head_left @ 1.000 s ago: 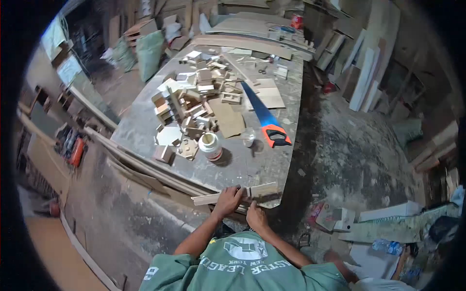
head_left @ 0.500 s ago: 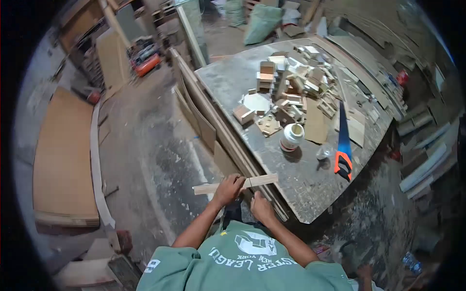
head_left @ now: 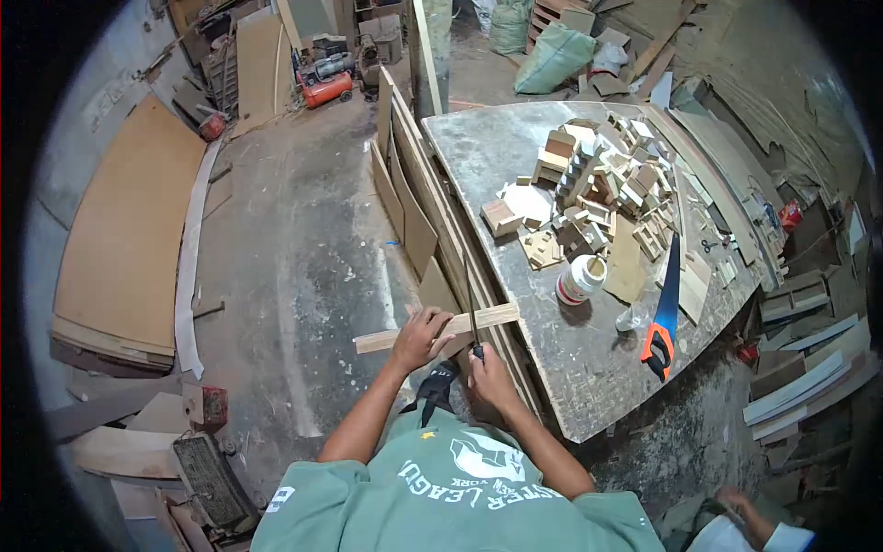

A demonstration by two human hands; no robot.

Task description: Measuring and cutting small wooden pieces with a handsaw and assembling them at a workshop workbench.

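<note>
A pale wooden strip (head_left: 492, 316) lies crosswise in front of me, its right end over the stacked boards' edge by the table. My left hand (head_left: 421, 339) presses down on the strip with its fingers curled over it. My right hand (head_left: 490, 375) is closed round the black handle of a thin-bladed saw (head_left: 471, 294). The blade is seen almost edge-on and points away from me, crossing the strip to the right of my left hand. Whether the blade has cut into the wood cannot be made out.
Along the table (head_left: 589, 396) lean long boards (head_left: 451, 239). On it are a heap of small wooden pieces (head_left: 598, 184), a white jar (head_left: 581, 279) and a handsaw with an orange-black handle (head_left: 659, 350). Another person's hand (head_left: 740, 511) shows at lower right. A red compressor (head_left: 326, 89) stands far left.
The saw's blade now shows, stretching forward across the strip; before it was barely visible. My right hand has shifted slightly forward. The view has turned, and another person shows more at lower right.
</note>
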